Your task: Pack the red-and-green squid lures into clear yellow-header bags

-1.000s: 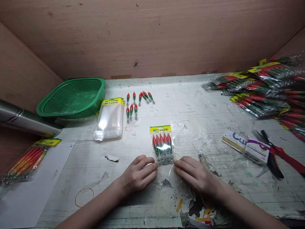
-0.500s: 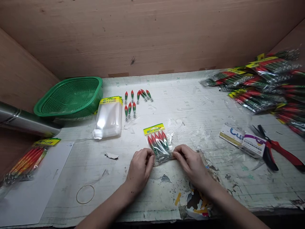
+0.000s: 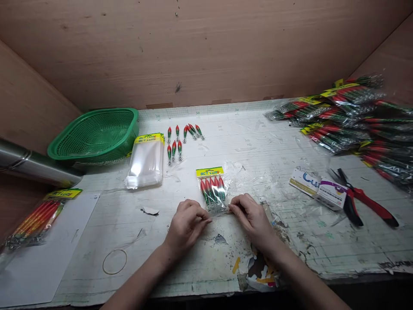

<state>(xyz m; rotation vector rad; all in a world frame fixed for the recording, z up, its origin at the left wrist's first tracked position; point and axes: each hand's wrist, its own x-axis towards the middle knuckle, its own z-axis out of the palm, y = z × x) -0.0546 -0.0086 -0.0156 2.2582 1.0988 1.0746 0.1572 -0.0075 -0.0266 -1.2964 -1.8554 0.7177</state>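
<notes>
A clear bag of red and green lures [image 3: 213, 189] with a yellow header lies flat at the middle of the table. My left hand [image 3: 187, 223] is at its lower left corner, thumb and index finger pinched together on the edge of the plastic. At the lower right corner my right hand [image 3: 251, 215] pinches the bag between thumb and finger. Several loose lures [image 3: 174, 150] lie beyond the bag, to the left. Beside them is a stack of clear bags [image 3: 146, 162] with yellow headers.
A green basket [image 3: 93, 133] stands at the back left, near a metal pipe [image 3: 38, 165]. Filled lure packs [image 3: 338, 137] are heaped at the right. Red-handled pliers [image 3: 364, 198] lie beside a small box [image 3: 331, 193]. A rubber band [image 3: 115, 261] is at the front left.
The bag has straightened and its lures now stand more upright in it. My left hand has shifted slightly left and down along the bag's lower edge. The camera view has shifted a little.
</notes>
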